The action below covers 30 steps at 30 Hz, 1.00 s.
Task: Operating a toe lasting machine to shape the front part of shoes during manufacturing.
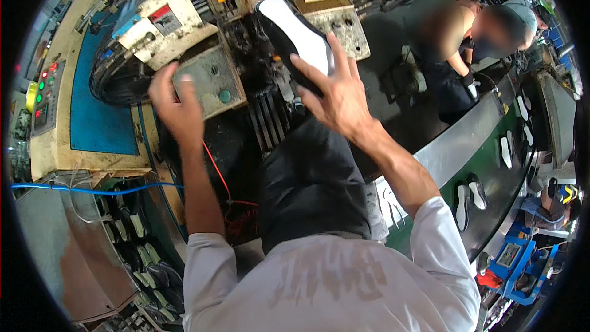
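Note:
A black shoe with a white sole face [298, 27] lies tilted over the machine in front of me, its far end pointing up and left. My right hand [341, 95] grips its near end, with fingers along the right edge and across the white face, and the thumb by the left side. My left hand [177, 101] is raised beside a worn metal box [215, 77] with a green button. Its fingers are bent but apart, and nothing shows in them. What supports the shoe underneath is hidden.
At left is a control panel [46, 95] with lit buttons. A blue hose [92, 190] crosses near a rack of dark shoes [144, 252]. Several shoes [470, 197] sit on a conveyor at right. Another person [461, 43] works at far right.

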Each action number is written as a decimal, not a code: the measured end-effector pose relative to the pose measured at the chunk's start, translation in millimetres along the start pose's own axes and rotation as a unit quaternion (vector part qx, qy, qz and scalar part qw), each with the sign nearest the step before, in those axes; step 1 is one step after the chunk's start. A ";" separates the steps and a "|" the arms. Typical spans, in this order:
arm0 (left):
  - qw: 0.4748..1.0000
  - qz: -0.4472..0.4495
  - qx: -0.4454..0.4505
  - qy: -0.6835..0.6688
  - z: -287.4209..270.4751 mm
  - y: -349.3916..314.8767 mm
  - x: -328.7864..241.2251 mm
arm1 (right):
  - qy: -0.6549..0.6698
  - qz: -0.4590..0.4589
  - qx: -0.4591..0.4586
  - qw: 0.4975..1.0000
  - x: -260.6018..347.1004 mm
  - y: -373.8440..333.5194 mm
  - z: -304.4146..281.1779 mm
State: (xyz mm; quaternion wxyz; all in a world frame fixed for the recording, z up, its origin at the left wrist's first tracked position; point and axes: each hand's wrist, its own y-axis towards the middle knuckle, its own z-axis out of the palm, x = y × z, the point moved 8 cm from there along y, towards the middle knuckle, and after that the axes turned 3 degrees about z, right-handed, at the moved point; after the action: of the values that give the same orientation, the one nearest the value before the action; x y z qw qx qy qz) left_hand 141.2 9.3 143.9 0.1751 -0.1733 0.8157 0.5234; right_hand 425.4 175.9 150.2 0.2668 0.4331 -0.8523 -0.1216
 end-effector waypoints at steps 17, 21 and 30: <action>0.943 0.055 -0.131 0.302 -1.0 38.2 163.0 | 0.062 0.044 -0.053 0.996 -63.5 94.3 102.0; 0.945 0.030 -0.121 0.304 -2.1 36.0 171.2 | 0.085 0.000 -0.093 0.992 -53.0 85.9 93.4; 0.944 0.027 -0.134 0.300 -2.8 34.2 173.4 | 0.061 0.011 -0.001 0.998 -38.5 114.8 89.7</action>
State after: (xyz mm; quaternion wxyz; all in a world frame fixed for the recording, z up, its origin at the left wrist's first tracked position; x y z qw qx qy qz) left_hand -27.4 3.0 91.1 -0.1164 -0.3219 0.7573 0.5562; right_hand 316.4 273.1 112.7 0.3202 0.4298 -0.8391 -0.0930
